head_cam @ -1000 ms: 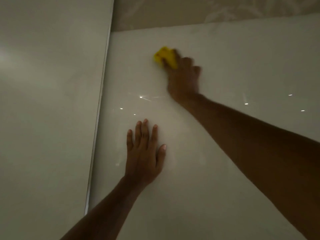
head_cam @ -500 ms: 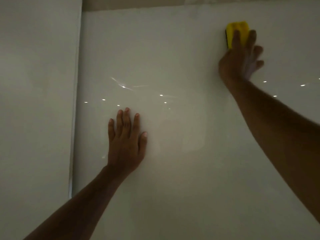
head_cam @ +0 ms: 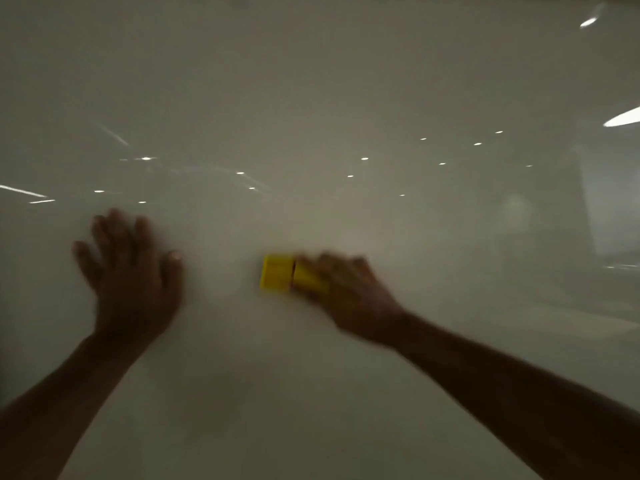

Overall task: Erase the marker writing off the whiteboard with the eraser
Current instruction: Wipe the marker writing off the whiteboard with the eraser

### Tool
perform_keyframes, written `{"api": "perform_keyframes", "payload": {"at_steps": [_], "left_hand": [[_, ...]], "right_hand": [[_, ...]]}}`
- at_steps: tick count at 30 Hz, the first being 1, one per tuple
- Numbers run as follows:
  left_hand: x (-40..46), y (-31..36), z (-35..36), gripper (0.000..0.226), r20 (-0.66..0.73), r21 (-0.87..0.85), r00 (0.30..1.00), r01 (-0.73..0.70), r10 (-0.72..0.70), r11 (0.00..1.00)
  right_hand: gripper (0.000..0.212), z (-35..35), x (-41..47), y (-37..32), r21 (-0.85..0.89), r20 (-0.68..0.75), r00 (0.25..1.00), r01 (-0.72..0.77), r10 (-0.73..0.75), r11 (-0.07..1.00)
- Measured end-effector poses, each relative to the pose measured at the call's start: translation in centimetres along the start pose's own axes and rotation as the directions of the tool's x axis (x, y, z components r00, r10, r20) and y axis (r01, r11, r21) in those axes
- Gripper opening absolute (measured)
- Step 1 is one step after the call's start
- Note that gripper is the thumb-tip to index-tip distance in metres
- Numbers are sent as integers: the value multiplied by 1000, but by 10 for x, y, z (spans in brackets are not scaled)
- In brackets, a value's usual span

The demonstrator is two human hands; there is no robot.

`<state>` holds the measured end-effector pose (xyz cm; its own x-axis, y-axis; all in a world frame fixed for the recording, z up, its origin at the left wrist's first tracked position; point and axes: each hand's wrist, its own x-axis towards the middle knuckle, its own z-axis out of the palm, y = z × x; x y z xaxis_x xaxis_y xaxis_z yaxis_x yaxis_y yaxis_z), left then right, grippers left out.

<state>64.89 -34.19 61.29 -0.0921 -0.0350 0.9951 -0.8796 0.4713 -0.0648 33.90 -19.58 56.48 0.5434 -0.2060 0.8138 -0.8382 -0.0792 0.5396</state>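
Note:
A glossy whiteboard (head_cam: pixel 311 98) fills the whole head view in dim light. I make out no marker writing on it, only reflected ceiling lights. My right hand (head_cam: pixel 353 296) presses a yellow eraser (head_cam: pixel 277 278) against the board near the middle, the eraser sticking out to the left of my fingers and its reflection blurring beside it. My left hand (head_cam: pixel 130 271) lies flat on the board to the left, fingers spread upward, holding nothing. The picture is blurred by motion.
Bright reflected light streaks (head_cam: pixel 621 117) show at the board's right side, and faint reflections of a room show there too. The board's edges are out of view.
My right hand has swept the eraser from the board's upper right down to the middle, close to my left hand. The view has shifted right, so the board's left edge is gone from sight.

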Motion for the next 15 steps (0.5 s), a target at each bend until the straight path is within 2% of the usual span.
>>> {"api": "perform_keyframes", "payload": {"at_steps": [2,3,4,5,7,8,9,10,11,13,14,15], "left_hand": [[0,5,6,71,19,-5,1000,-15,15,1000],[1,6,11,71,34,-23,999,-31,31,999],[2,10,14,71,51,-26,998,-46,47,999],[4,16,14,71,65,-36,996,-66,69,997],[6,37,12,69,68,-62,993,-96,100,993],[6,46,14,68,62,-80,992,-106,111,991],[5,54,16,68,38,-101,992,-116,121,988],[6,61,18,69,29,-100,993,-113,117,989],[7,65,25,71,42,-68,995,-87,90,994],[9,72,42,75,72,-110,997,-8,16,994],[10,76,50,76,120,-105,993,14,-1,994],[11,77,56,77,152,-130,988,53,-33,990]], "right_hand": [[62,-28,16,69,-41,-81,954,-292,288,955],[66,-42,18,103,-82,-129,892,-445,433,892],[67,-53,13,134,-98,-173,797,-598,578,795],[65,-59,3,159,-58,-212,665,-740,716,670],[63,-67,-22,190,125,-212,308,-933,928,338],[62,-68,-33,191,177,-187,184,-960,965,217],[61,-63,-45,185,164,-183,144,-971,972,174],[61,-56,-54,171,122,-201,165,-974,966,192],[61,-48,-64,152,66,-238,248,-960,939,271],[60,-32,-79,97,58,-254,465,-868,848,493],[58,-25,-89,62,69,-220,585,-789,781,611],[55,-17,-103,21,87,-125,715,-682,687,726]]}}
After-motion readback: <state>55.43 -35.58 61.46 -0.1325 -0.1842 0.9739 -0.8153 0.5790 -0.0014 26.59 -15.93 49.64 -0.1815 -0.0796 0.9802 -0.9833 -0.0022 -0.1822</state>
